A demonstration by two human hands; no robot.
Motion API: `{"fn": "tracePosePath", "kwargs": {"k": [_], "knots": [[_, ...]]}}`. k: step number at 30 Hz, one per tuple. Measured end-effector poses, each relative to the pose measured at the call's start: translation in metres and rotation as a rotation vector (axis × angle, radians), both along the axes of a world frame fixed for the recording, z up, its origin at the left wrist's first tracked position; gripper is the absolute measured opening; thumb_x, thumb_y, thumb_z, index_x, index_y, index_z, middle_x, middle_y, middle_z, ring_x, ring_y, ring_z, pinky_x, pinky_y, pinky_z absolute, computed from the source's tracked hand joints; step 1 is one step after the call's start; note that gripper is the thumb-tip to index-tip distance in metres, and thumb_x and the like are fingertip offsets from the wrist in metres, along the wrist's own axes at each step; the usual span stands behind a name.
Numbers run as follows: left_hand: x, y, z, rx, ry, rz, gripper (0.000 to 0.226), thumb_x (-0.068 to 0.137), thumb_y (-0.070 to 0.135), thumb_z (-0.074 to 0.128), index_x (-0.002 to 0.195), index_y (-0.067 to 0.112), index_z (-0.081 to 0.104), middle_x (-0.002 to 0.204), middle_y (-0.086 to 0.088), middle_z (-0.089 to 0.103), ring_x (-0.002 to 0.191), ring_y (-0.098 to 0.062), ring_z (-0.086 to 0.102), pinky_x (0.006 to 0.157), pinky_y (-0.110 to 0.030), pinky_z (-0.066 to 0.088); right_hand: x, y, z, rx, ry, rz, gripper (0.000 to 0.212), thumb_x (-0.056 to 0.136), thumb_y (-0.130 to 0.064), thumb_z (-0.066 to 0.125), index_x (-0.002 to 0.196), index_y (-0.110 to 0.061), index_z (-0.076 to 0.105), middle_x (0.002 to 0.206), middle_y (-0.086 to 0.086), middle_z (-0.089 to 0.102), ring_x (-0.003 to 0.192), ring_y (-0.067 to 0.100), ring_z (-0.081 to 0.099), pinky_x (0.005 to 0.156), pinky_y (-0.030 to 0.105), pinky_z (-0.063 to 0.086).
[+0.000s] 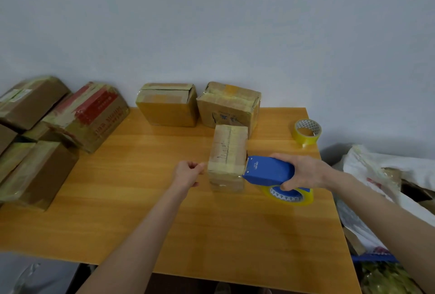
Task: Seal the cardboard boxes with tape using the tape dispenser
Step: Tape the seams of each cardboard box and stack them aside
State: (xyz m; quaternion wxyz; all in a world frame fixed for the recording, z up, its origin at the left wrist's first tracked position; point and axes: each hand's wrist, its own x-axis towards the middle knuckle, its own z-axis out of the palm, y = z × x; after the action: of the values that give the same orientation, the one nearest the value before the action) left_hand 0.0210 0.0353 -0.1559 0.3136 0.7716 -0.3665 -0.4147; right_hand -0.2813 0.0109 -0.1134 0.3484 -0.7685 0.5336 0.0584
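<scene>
Cardboard box (227, 152), small, tall and blocky. Stands upright near the middle of the wooden table (141, 211), just in front of two larger boxes (168, 105) set back against the wall. Shows dull brown faces, scuffed and pen-marked, banded with glossy yellowish tape along the top and round the lower part.

Meets the tape dispenser (270, 169) at its right face: smooth blue plastic, wedge-shaped, toothed front edge at the cardboard, probably to lay or cut a strip there. Carries a translucent yellow tape roll (292, 196) underneath, with a patterned core showing. Sits in the right hand (303, 171), fingers and thumb wrapped round the rear of the body, a grip suited to a firm pull.

Left hand (188, 173) just at the box's lower left edge, fingers curled, likely placed to steady the box against the dispenser's push. Cannot tell whether pinching a tape end or holding nothing.

Spare tape roll (308, 132) near the table's far right corner, presumably kept within reach. Stack of heavily taped boxes (35, 140) at the left, film crinkled at the seams, one with red print (94, 115). Crumpled white plastic bags (376, 171) beyond the right edge.
</scene>
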Motion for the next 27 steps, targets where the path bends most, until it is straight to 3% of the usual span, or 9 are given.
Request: {"fn": "tracePosePath", "kwargs": {"k": [4, 7, 9, 12, 14, 18, 21, 23, 27], "knots": [[0.004, -0.003, -0.003, 0.023, 0.031, 0.003, 0.019, 0.094, 0.026, 0.060, 0.087, 0.008, 0.061, 0.071, 0.001, 0.056, 0.064, -0.011, 0.047, 0.052, -0.024, 0.048, 0.010, 0.007, -0.007, 0.021, 0.005, -0.017, 0.080, 0.077, -0.034, 0.073, 0.142, -0.044, 0.028, 0.118, -0.003, 0.054, 0.103, 0.020, 0.055, 0.090, 0.035, 0.049], [-0.001, -0.002, -0.005, 0.022, 0.086, 0.018, 0.016, 0.096, 0.029, 0.058, 0.092, 0.014, 0.058, 0.088, -0.002, 0.059, 0.068, -0.011, 0.046, 0.055, -0.024, 0.049, 0.012, 0.013, -0.009, 0.022, 0.026, -0.045, 0.085, 0.079, -0.034, 0.073, 0.148, -0.041, 0.022, 0.118, -0.003, 0.051, 0.102, 0.019, 0.054, 0.089, 0.033, 0.048], [0.001, -0.002, -0.005, 0.073, 0.045, -0.027, 0.017, 0.097, 0.033, 0.054, 0.107, 0.021, 0.059, 0.106, -0.004, 0.056, 0.075, -0.013, 0.048, 0.054, -0.024, 0.048, 0.013, 0.014, -0.011, 0.018, 0.035, -0.058, 0.087, 0.078, -0.035, 0.073, 0.148, -0.041, 0.021, 0.117, -0.004, 0.052, 0.101, 0.018, 0.054, 0.089, 0.033, 0.049], [0.013, 0.003, -0.015, 0.200, -0.121, -0.127, 0.046, 0.095, 0.034, 0.056, 0.140, 0.033, 0.045, 0.136, -0.007, 0.043, 0.091, -0.022, 0.059, 0.051, -0.027, 0.050, 0.014, 0.015, -0.009, 0.000, 0.060, -0.052, 0.088, 0.077, -0.038, 0.072, 0.149, -0.041, 0.020, 0.117, -0.004, 0.053, 0.101, 0.018, 0.055, 0.089, 0.034, 0.050], [0.017, 0.008, -0.022, 0.031, -0.285, -0.135, 0.041, 0.098, 0.025, 0.052, 0.139, 0.025, 0.049, 0.145, -0.008, 0.039, 0.103, -0.024, 0.060, 0.076, -0.034, 0.056, 0.015, 0.016, -0.007, -0.013, 0.064, -0.045, 0.087, 0.078, -0.039, 0.072, 0.149, -0.041, 0.020, 0.118, -0.004, 0.053, 0.101, 0.018, 0.055, 0.087, 0.032, 0.049], [-0.011, 0.022, -0.001, -0.527, -0.564, -0.449, 0.036, 0.100, 0.022, 0.042, 0.133, 0.015, 0.055, 0.140, -0.001, 0.051, 0.128, -0.014, 0.045, 0.108, -0.027, 0.035, 0.013, 0.017, -0.007, -0.042, 0.022, -0.035, 0.082, 0.076, -0.042, 0.074, 0.144, -0.042, 0.027, 0.116, -0.007, 0.055, 0.100, 0.016, 0.056, 0.087, 0.034, 0.050], [-0.034, 0.028, 0.004, -0.440, -0.776, -0.923, 0.054, 0.098, 0.040, 0.021, 0.149, 0.024, 0.018, 0.156, 0.008, 0.017, 0.146, -0.009, 0.010, 0.120, -0.031, 0.004, 0.012, 0.018, -0.007, -0.055, -0.006, -0.023, 0.079, 0.076, -0.052, 0.074, 0.141, -0.045, 0.029, 0.118, -0.011, 0.056, 0.102, 0.014, 0.056, 0.087, 0.033, 0.050], [-0.033, 0.028, -0.006, -0.321, -0.926, -1.053, 0.055, 0.101, 0.041, 0.019, 0.147, 0.027, -0.008, 0.157, 0.009, -0.006, 0.143, -0.007, -0.013, 0.119, -0.031, -0.010, 0.012, 0.018, -0.008, -0.064, -0.020, -0.027, 0.078, 0.076, -0.055, 0.072, 0.140, -0.046, 0.029, 0.120, -0.012, 0.055, 0.103, 0.014, 0.056, 0.087, 0.032, 0.049], [-0.029, 0.025, -0.009, -0.269, -1.003, -1.076, 0.063, 0.102, 0.037, 0.027, 0.150, 0.026, -0.012, 0.158, 0.008, -0.014, 0.143, -0.008, -0.019, 0.118, -0.031, -0.013, 0.004, 0.021, -0.010, -0.024, -0.092, -0.071, 0.078, 0.075, -0.042, 0.076, 0.140, -0.045, 0.031, 0.120, -0.011, 0.055, 0.104, 0.013, 0.056, 0.088, 0.033, 0.050]]}}
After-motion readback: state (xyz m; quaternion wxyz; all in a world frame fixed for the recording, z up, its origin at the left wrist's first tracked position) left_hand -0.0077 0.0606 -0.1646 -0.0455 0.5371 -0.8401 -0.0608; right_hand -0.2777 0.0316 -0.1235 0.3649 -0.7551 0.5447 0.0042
